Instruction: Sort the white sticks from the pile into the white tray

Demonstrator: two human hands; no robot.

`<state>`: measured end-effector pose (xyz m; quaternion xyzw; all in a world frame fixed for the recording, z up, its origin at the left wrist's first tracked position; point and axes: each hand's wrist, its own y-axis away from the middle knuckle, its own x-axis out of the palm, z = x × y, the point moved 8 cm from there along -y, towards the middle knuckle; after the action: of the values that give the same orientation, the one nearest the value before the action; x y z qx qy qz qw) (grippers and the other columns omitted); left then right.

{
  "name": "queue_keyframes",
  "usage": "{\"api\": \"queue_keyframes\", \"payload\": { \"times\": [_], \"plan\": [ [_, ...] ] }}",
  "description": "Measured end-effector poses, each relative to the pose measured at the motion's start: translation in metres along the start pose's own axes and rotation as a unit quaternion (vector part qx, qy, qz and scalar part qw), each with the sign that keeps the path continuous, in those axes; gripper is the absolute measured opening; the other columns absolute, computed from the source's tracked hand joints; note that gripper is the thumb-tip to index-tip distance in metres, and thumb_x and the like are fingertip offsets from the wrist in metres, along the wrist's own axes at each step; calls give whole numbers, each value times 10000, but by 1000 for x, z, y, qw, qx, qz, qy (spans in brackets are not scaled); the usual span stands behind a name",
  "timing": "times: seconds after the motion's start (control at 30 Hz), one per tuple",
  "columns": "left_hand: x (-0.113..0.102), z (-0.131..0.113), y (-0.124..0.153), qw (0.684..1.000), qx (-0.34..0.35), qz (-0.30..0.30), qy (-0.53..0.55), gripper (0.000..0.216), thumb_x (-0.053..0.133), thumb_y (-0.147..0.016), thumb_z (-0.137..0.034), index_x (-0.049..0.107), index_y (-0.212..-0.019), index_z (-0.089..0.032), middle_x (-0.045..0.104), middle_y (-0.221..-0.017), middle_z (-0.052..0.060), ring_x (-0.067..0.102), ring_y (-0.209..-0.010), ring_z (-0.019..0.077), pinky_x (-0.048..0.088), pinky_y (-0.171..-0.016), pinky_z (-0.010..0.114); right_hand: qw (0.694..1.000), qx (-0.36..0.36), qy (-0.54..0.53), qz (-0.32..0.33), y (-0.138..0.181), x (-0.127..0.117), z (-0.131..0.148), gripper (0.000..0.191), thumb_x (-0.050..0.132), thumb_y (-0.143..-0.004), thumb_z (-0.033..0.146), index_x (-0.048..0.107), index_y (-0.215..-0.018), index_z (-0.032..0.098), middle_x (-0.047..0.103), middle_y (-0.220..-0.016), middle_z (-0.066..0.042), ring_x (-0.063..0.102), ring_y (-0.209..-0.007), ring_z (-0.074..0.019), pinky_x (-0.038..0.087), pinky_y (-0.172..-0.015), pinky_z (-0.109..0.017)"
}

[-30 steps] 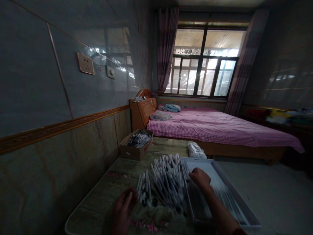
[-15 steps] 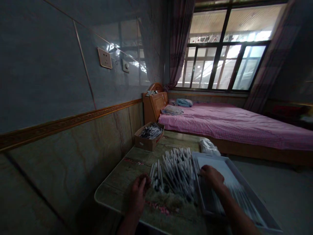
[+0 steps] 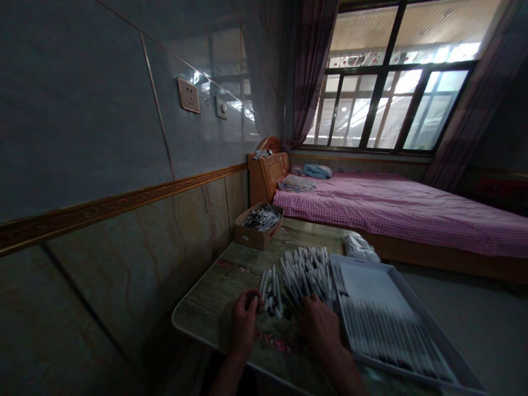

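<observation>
My left hand (image 3: 245, 311) is closed, its fingers curled together beside a small group of white pens (image 3: 275, 286) on the table; whatever the fingers hold is hidden. At the near end of a larger heap of white, dark-tipped pens (image 3: 307, 269) is my right hand (image 3: 319, 324). Its fingers are bent in and touch the heap, but what lies between them cannot be made out. To the right, a shallow grey-white tray (image 3: 427, 300) holds a long row of pens (image 3: 391, 333) laid side by side, with a few more along its left wall.
A cardboard box (image 3: 253, 237) full of dark and white pen-like pieces stands at the table's far left corner. Behind the tray lies a clear plastic bag (image 3: 359, 247). The wooden-patterned table (image 3: 206, 311) meets a tiled wall at left; a bed (image 3: 371, 203) stands beyond.
My right hand has moved left, from inside the tray to the large pen heap. The left hand stays by the small group. The view has shifted slightly.
</observation>
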<state>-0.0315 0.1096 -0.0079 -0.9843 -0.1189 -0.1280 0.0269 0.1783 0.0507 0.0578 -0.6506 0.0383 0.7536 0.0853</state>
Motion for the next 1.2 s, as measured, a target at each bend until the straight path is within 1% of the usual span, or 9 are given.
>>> {"api": "queue_keyframes", "payload": {
  "times": [0.3,0.47,0.57,0.67,0.73,0.87,0.97,1.07,1.2],
  "plan": [
    [5,1,0,1000,1,24,-3,246,708,-641,-365,680,-807,-185,700,-702,12,641,-610,176,497,-554,264,999,-3,33,33,-18,11,6,257,472,-901,76,707,-979,148,737,-976,-144,725,-910,-245,481,-673,-272],
    [5,3,0,999,-5,31,-5,261,712,-654,-386,675,-813,-182,697,-709,14,639,-614,172,494,-560,261,999,7,26,23,-18,7,2,265,461,-903,89,717,-932,147,747,-960,-148,725,-900,-232,468,-679,-262],
    [8,3,2,999,-10,44,-12,296,720,-664,-417,674,-837,-181,691,-721,11,627,-612,162,482,-555,250,1000,10,12,-5,-11,-2,3,248,451,-932,166,700,-923,164,744,-949,-125,723,-878,-219,446,-654,-253],
    [17,3,6,995,-20,88,-31,384,696,-706,-478,686,-942,-176,663,-680,-10,575,-552,137,446,-523,234,999,-20,-24,-35,3,-6,18,221,465,-947,255,671,-905,191,739,-889,-81,718,-813,-207,404,-603,-243],
    [25,2,9,990,-29,131,-46,429,682,-723,-507,689,-993,-175,646,-655,-22,546,-527,128,432,-514,231,997,-49,-45,-36,12,0,31,197,474,-946,242,661,-901,197,735,-846,-59,714,-789,-197,380,-591,-237],
    [35,-5,13,979,-15,188,-72,364,752,-651,-511,688,-771,-174,646,-650,-17,576,-593,143,461,-569,236,991,-78,-109,-25,23,17,44,174,498,-948,194,660,-885,211,732,-853,-24,703,-799,-161,372,-615,-215],
    [25,-8,11,990,-15,132,-50,377,734,-667,-542,644,-727,-180,636,-618,-22,585,-571,144,465,-544,231,988,-49,-143,-23,23,21,32,182,482,-964,200,663,-951,216,730,-951,-36,702,-843,-153,401,-653,-208],
    [14,-8,10,997,-33,67,-15,385,689,-709,-572,623,-770,-198,669,-631,-4,625,-554,168,492,-517,252,996,10,-83,14,19,23,11,222,443,-951,150,659,-987,188,722,-1004,-81,714,-839,-191,420,-622,-235],
    [11,-4,9,997,-57,51,10,361,715,-684,-570,617,-756,-231,717,-672,26,697,-618,237,541,-524,306,998,23,-15,50,13,22,3,273,419,-914,81,671,-989,156,727,-1002,-124,726,-856,-228,450,-621,-254]
  ]
}}
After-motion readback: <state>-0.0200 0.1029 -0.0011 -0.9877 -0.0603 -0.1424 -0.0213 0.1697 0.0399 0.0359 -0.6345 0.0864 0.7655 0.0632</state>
